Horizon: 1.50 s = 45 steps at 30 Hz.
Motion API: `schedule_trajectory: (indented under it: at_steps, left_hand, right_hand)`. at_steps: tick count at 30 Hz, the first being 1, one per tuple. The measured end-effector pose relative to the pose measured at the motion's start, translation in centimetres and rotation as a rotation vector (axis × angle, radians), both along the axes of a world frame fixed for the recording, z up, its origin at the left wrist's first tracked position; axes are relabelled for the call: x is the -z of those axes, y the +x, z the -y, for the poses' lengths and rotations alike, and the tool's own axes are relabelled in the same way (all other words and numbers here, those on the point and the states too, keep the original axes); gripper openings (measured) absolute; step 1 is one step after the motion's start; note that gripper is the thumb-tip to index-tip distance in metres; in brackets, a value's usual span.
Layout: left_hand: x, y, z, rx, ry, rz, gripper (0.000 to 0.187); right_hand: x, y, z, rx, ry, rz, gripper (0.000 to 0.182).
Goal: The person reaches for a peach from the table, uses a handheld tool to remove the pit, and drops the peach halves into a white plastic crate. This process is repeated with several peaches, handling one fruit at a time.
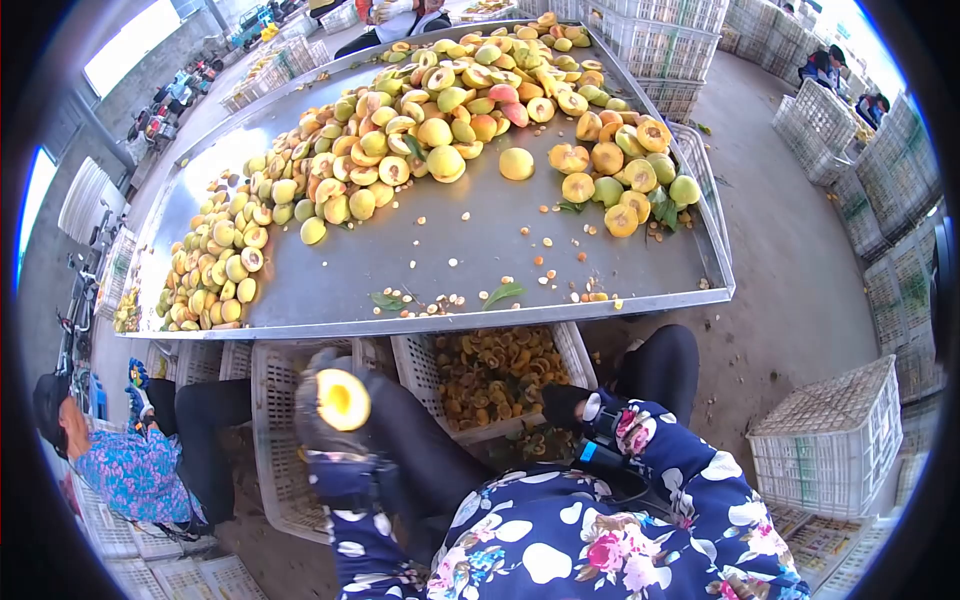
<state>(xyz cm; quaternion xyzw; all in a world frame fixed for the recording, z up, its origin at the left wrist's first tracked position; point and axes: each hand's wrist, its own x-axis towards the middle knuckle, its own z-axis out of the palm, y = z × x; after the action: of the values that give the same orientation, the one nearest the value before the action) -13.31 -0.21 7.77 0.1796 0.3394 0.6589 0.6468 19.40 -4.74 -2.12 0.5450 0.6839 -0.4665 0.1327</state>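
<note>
My left hand [318,415], in a dark glove and blurred by motion, is closed on a halved peach [343,400] whose yellow cut face points up. It is above a white plastic crate [285,500] at my left knee. My right hand [566,406], also in a dark glove, hovers at the right rim of another crate [425,395] filled with peach halves [500,370]. Its fingers are too dark to make out. In front of me, a large pile of halved and whole peaches [400,130] lies on a metal table [400,260].
Loose pits [450,300] and green leaves [505,293] are scattered near the table's front edge. A person [130,470] in a blue floral top sits at the left. Stacked crates [660,45] stand behind the table, and an upturned crate [825,440] is at the right.
</note>
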Motion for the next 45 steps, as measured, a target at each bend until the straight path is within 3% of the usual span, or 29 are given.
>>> schedule_trajectory:
  at_steps: [1,3,5,7,8,9,11,14,17,19,21,22,23,24,26,27,29,31,34,36,37,38,39,41,44,45]
  left_hand:
    - [-1.5,-2.4,0.0,-0.087,0.012,-0.181,0.038]
    - [-0.9,-7.5,-0.5,-0.327,0.033,-0.793,0.034]
    - [2.6,-13.5,-2.1,-0.236,-0.21,-1.131,0.032]
    - [0.3,-10.0,-2.7,-0.545,-0.022,-2.143,0.028]
    - [-2.4,-7.4,-3.5,-0.366,0.006,-2.091,0.027]
    - [-1.9,-7.4,-5.5,-0.142,-0.025,-1.798,0.033]
    - [-0.6,-4.3,-7.7,0.03,0.076,-1.469,0.04]
    - [3.7,-0.6,-12.9,0.321,0.334,-1.896,0.047]
    - [3.5,7.9,-15.4,0.496,-0.141,-2.132,0.046]
    - [2.0,14.2,-15.6,0.686,-0.274,-2.245,0.046]
    - [-0.6,20.4,-13.8,1.024,0.039,-2.352,0.04]
    - [-1.9,23.6,-12.9,1.166,0.224,-2.372,0.037]
    - [4.7,22.7,-14.6,1.185,0.795,-2.227,0.036]
    - [7.6,23.8,-14.6,0.768,1.372,-1.895,0.034]
    - [5.9,27.6,-15.5,1.095,0.879,-1.257,0.033]
    - [4.2,29.0,-16.2,1.141,0.565,-1.083,0.033]
    - [0.9,30.6,-18.1,0.999,-0.097,-0.848,0.031]
    - [4.1,29.3,-23.7,0.811,0.305,-1.598,0.031]
    - [4.5,30.0,-23.9,0.396,0.259,-2.378,0.03]
    - [11.4,29.7,-24.4,0.713,0.754,-2.383,0.032]
    - [5.4,31.9,-20.9,0.858,1.004,-2.33,0.032]
    - [-0.3,35.1,-16.6,1.223,0.366,-2.009,0.027]
    - [4.3,34.2,-17.3,1.018,1.435,-1.766,0.028]
    - [3.9,35.7,-16.1,0.735,1.66,-1.089,0.029]
    - [-0.8,35.3,-17.5,1.201,0.29,-1.031,0.026]
    - [-0.6,34.6,-19.5,0.973,0.473,-1.203,0.023]
  right_hand:
    - [0.7,0.3,-0.1,-0.06,-0.004,-0.014,0.025]
    - [1.7,0.2,-0.2,-0.095,0.054,-0.04,0.026]
    - [2.3,0.0,0.0,-0.062,0.164,-0.058,0.031]
    - [-1.3,-0.1,-0.5,0.041,0.085,-0.128,0.039]
    - [-1.9,0.1,-0.7,0.042,0.082,-0.142,0.041]
    - [-2.1,0.4,-0.8,0.042,0.078,-0.154,0.043]
    - [-0.6,0.4,-0.3,-0.005,0.172,-0.144,0.042]
    - [-1.2,0.9,-0.1,-0.032,0.112,-0.153,0.037]
    - [-0.6,1.0,0.0,-0.099,0.14,-0.198,0.033]
    - [-0.9,0.8,-0.1,-0.117,0.155,-0.18,0.028]
    - [-0.8,0.6,0.2,-0.094,0.174,-0.189,0.027]
    - [-3.0,1.0,-0.3,-0.198,0.121,-0.178,0.028]
    - [-1.6,0.6,-0.1,-0.156,0.082,-0.261,0.029]
    - [0.8,-0.1,0.3,-0.114,0.045,-0.341,0.029]
    - [1.7,-0.1,0.4,-0.114,0.086,-0.381,0.03]
    - [0.8,0.0,0.3,-0.154,0.164,-0.342,0.031]
    - [0.0,0.4,0.4,-0.183,0.232,-0.304,0.031]
    - [-0.3,0.5,0.5,-0.167,0.221,-0.317,0.032]
    - [-2.3,1.0,0.3,-0.169,0.211,-0.337,0.032]
    - [-2.8,1.0,0.1,-0.195,0.218,-0.32,0.031]
    - [-2.5,0.7,0.1,-0.191,0.227,-0.343,0.03]
    - [-2.1,0.4,0.2,-0.189,0.234,-0.367,0.03]
    - [-1.7,0.2,0.3,-0.19,0.238,-0.389,0.03]
    - [-1.6,-0.1,0.4,-0.174,0.275,-0.385,0.029]
    - [-0.7,-0.2,0.8,-0.103,0.304,-0.388,0.029]
    - [-0.5,0.1,0.8,-0.081,0.292,-0.382,0.029]
